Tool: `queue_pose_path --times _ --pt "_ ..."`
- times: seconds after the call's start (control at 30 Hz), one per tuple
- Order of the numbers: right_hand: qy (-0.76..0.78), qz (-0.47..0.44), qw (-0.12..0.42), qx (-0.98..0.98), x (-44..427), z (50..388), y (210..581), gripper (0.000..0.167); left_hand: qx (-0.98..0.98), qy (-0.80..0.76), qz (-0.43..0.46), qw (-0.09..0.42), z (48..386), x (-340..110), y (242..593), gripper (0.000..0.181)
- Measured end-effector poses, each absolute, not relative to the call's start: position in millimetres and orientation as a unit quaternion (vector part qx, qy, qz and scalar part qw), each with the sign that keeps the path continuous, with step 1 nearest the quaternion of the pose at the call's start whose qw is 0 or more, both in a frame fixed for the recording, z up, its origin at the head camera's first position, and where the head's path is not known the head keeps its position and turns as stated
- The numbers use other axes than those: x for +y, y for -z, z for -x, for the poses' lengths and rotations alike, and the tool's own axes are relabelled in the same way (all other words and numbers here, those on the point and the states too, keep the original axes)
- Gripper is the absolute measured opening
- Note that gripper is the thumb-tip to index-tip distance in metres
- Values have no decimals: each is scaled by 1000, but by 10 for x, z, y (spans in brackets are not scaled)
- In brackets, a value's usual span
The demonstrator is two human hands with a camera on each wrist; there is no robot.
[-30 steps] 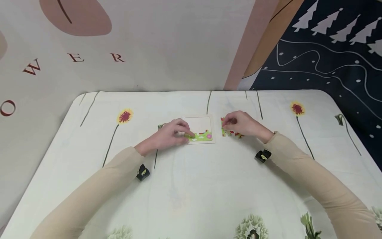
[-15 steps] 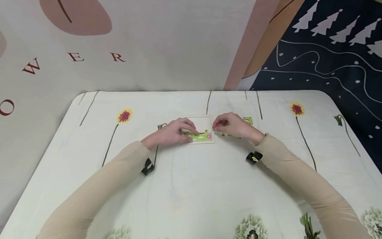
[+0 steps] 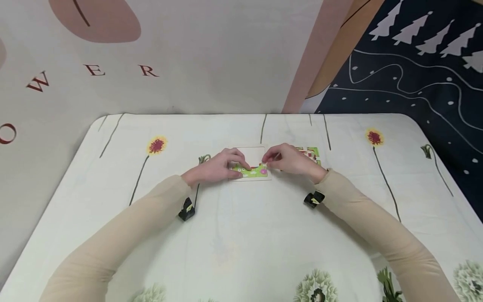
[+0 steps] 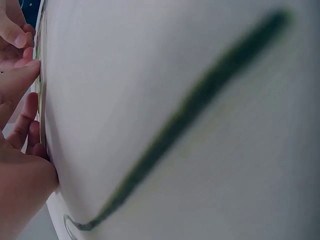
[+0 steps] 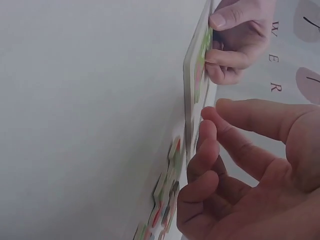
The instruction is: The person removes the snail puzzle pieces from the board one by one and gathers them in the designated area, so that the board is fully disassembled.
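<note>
A shallow jigsaw frame [image 3: 250,180] lies on the table, with joined green puzzle pieces [image 3: 256,173] along its near side. My left hand [image 3: 220,165] rests at the frame's left part; its thumb and index finger touch the pieces and near edge, as the right wrist view also shows. Over the frame's right edge is my right hand [image 3: 288,160]. Its thumb [image 5: 235,107] and index fingertip come together in a pinch on a small puzzle piece, almost wholly hidden by the fingers. Several loose puzzle pieces [image 3: 312,153] lie right of the frame, partly behind the right hand.
A white cloth with printed flowers covers the table [image 3: 234,235]. Behind it stands a pale printed backdrop [image 3: 211,75], with a dark tree-patterned cloth [image 3: 396,79] at the right. Small black wrist cameras [image 3: 314,199] hang under both wrists.
My right hand has moved left from the loose pieces to the frame's right edge, uncovering pieces behind it. My left hand has shifted slightly right over the frame.
</note>
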State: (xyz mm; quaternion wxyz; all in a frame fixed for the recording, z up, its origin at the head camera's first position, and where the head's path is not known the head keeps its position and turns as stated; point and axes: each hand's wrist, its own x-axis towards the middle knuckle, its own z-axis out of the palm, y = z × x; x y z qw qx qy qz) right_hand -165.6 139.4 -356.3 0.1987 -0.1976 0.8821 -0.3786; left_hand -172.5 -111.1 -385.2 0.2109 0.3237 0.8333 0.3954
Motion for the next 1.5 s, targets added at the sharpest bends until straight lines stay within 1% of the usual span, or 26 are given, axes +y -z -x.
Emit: queue_pose_path --times 0.27,0.53,0.8,1.07,1.5 --pt "367 195 210 885 1315 1649 3571 17 828 -401 -328 217 1735 -1122 3867 26" --pt "394 191 213 874 1286 1641 3541 12 816 -410 -347 212 1751 -1119 3862 24" --pt "428 187 226 855 1272 1645 3478 6 818 -408 -347 209 1756 -1133 3871 24" --pt "432 172 225 856 1282 1635 3494 6 819 -407 -338 222 1760 -1115 3866 24" --pt "444 163 209 856 1374 1663 3491 5 818 -409 -341 217 1743 -1117 3837 25"
